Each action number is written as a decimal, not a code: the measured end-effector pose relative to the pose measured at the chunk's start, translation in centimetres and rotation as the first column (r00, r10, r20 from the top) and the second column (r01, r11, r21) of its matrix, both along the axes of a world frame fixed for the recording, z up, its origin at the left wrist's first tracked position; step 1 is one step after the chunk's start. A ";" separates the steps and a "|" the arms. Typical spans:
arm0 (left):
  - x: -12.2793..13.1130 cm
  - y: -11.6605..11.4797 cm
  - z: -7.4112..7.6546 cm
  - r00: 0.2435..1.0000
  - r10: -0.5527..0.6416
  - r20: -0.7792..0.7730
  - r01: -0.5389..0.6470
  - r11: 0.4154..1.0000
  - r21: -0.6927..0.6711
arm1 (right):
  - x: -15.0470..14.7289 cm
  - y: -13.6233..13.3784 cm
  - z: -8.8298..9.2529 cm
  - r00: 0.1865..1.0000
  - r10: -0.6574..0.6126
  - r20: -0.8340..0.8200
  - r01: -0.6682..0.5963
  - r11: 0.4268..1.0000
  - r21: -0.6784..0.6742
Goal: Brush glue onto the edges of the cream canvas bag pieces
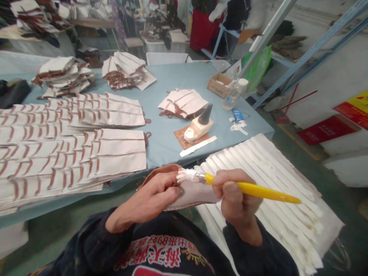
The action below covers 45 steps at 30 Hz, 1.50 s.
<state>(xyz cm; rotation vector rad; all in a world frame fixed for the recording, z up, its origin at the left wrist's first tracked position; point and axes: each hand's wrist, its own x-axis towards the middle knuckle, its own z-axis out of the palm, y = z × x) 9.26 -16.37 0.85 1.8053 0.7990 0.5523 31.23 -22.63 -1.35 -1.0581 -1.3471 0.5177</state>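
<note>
My right hand (237, 191) pinches a brush with a yellow handle (267, 191). Its pale bristles (186, 174) touch the edge of a flat fabric piece (195, 193), off-white on one face with brown along its border. The near end of that piece is gripped by my left hand (156, 195), thumb on top and the other fingers partly hidden beneath. Just beyond the hands, on the blue table, sits a cream bottle with a black cone cap (198, 124) on a brown square (179, 136), beside a white strip (198, 146).
Overlapping rows of off-white pieces with brown edges (120, 149) cover the table's left side. More stacks (125, 69) lie behind. White strips (267, 184) are laid out at my right. A clear jar (234, 96) and a small cardboard box (220, 85) stand at the far right corner.
</note>
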 end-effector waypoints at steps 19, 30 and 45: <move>-0.1 -0.2 -0.3 0.986 0.017 0.163 0.051 0.914 -0.403 | 0.3 -0.4 0.0 0.999 -0.034 -0.025 0.034 0.999 0.028; 0.0 -0.5 -0.9 0.990 0.083 0.114 -0.017 0.872 -0.490 | -0.4 0.2 -0.7 0.999 -0.037 -0.008 0.038 0.996 0.075; 0.2 -0.3 -1.4 0.991 0.039 0.126 0.005 0.944 -0.329 | -0.4 0.5 -1.2 0.991 -0.098 -0.091 0.105 0.992 0.076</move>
